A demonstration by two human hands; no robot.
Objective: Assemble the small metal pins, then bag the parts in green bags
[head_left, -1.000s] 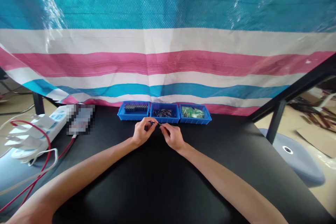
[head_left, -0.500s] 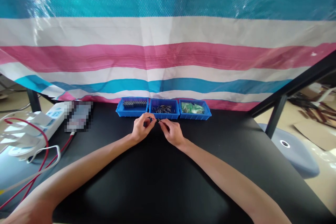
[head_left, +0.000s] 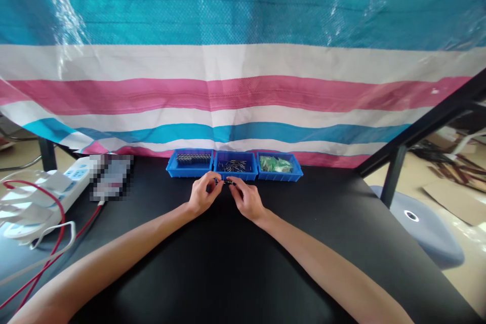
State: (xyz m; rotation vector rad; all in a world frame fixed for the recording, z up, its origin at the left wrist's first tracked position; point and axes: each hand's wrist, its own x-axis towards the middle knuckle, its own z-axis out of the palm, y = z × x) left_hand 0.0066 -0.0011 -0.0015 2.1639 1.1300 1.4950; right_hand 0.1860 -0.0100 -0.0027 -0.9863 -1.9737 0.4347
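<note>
My left hand (head_left: 203,195) is closed in a pinch, with a small dark, thin piece (head_left: 227,182) reaching from its fingertips toward my right hand (head_left: 246,198). The fingers of my right hand are closed on the other end of that piece. It is too small to name. Just beyond both hands stands a blue bin (head_left: 236,176) holding loose thin metal parts (head_left: 232,165). A second blue bin (head_left: 190,170) to its left contains rows of small dark cylindrical parts (head_left: 192,158). In the right blue bin (head_left: 281,177) lie green and clear plastic packets (head_left: 276,164).
A white power strip (head_left: 76,174) with plugs and red and white cables occupies the black table's (head_left: 228,263) left side, beside a blurred-out device (head_left: 113,174). A striped sheet (head_left: 228,93) hangs behind the bins. At right are a black frame leg (head_left: 393,174) and a grey stool (head_left: 421,228).
The camera view has tilted slightly, so everything sits lower. My right fingers have opened a little at the thumb; both hands stay together around the small piece.
</note>
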